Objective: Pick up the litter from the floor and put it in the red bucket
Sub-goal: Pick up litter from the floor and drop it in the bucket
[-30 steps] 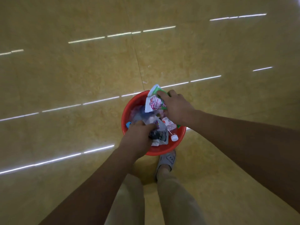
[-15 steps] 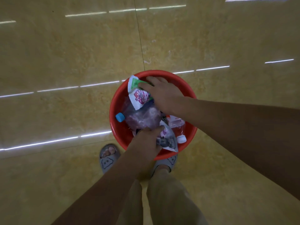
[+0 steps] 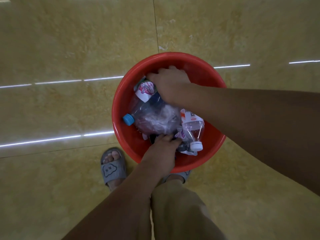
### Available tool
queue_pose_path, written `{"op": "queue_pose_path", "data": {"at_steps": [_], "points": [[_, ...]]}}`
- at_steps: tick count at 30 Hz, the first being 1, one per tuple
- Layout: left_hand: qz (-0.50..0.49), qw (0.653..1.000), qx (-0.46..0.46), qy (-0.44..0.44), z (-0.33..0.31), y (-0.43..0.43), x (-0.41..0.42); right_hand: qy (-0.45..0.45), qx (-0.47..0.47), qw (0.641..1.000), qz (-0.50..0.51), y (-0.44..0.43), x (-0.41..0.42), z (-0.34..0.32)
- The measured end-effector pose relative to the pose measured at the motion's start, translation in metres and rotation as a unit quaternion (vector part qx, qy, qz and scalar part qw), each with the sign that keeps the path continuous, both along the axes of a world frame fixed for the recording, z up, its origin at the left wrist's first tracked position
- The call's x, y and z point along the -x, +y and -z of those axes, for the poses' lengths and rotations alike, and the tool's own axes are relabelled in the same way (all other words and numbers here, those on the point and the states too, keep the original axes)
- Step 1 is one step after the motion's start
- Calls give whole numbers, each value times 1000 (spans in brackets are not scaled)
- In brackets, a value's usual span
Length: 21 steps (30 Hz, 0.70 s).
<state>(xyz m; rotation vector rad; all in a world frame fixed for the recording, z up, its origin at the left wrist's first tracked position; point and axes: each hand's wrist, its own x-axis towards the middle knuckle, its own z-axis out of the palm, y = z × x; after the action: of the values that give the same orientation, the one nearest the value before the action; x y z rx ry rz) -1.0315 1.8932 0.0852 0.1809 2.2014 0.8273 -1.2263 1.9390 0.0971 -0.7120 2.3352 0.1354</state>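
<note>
The red bucket [image 3: 121, 94] stands on the floor just ahead of my feet, full of litter. Inside lie a big clear bottle with a blue cap [image 3: 128, 119], a small clear bottle with a white cap [image 3: 194, 134] and crumpled wrappers. My right hand [image 3: 170, 84] reaches down at the far side, its fingers closed on a white, pink and green wrapper [image 3: 145, 90]. My left hand [image 3: 162, 149] is at the near side, fingers pressed onto a dark-and-white wrapper [image 3: 186, 149]; its grip is hidden.
Glossy yellow floor tiles [image 3: 69, 49] surround the bucket, with bright light streaks across them. My foot in a grey slipper [image 3: 112, 168] stands left of the bucket; my other slipper [image 3: 181, 175] is half hidden under the bucket's near rim.
Both hands have gone deeper into the bucket with their wrappers. The view has tilted down and closer, so the bucket looks larger and my left foot shows.
</note>
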Motion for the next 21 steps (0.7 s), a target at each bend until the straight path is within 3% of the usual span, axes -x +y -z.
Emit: {"op": "queue_pose_path", "data": {"at_steps": [6,9,12,21], "points": [[-28,999,-24,22,-5,-1,-3,-4,-61,998,1,-17,-14,4],[-77,993,-61,62,-17,-15,-10,-36,22,998,37,2,-17,-5],[-96,990,-36,92,-31,-27,-9,-15,95,995,10,23,-10,-20],[-125,985,-18,116,-91,-27,34,9,131,991,2,53,-8,-75]]}}
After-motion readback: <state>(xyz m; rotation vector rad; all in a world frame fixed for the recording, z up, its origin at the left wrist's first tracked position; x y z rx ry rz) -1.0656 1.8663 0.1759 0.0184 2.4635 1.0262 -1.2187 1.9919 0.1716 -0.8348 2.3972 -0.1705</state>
